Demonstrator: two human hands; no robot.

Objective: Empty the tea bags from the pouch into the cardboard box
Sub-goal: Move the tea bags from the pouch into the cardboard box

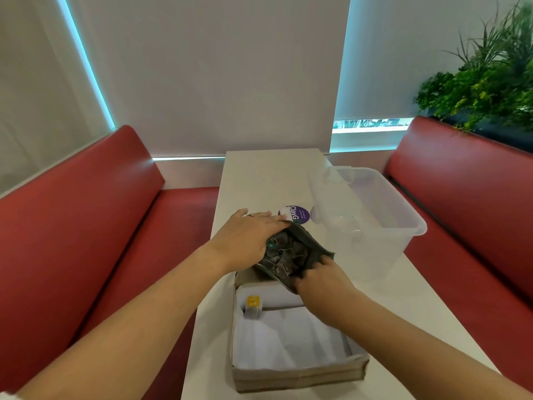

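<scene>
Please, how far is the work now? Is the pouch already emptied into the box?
Barely begun. Done: the pouch is open over the far end of the cardboard box, and one yellow-tagged tea bag lies inside the box. In hand: the left hand rests flat on the pouch, the right hand pinches its near edge. Left: the heap of tea bags inside the pouch is not yet tipped out.

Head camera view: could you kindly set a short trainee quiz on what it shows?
1. True or false: the pouch is held at the far end of the cardboard box.
2. What does the right hand do to the pouch's near edge? A) pinches it B) lies flat on it C) stays clear of it
3. Fill in: the tea bag lying in the box has a ____ tag.
Key: 1 true; 2 A; 3 yellow.
</scene>
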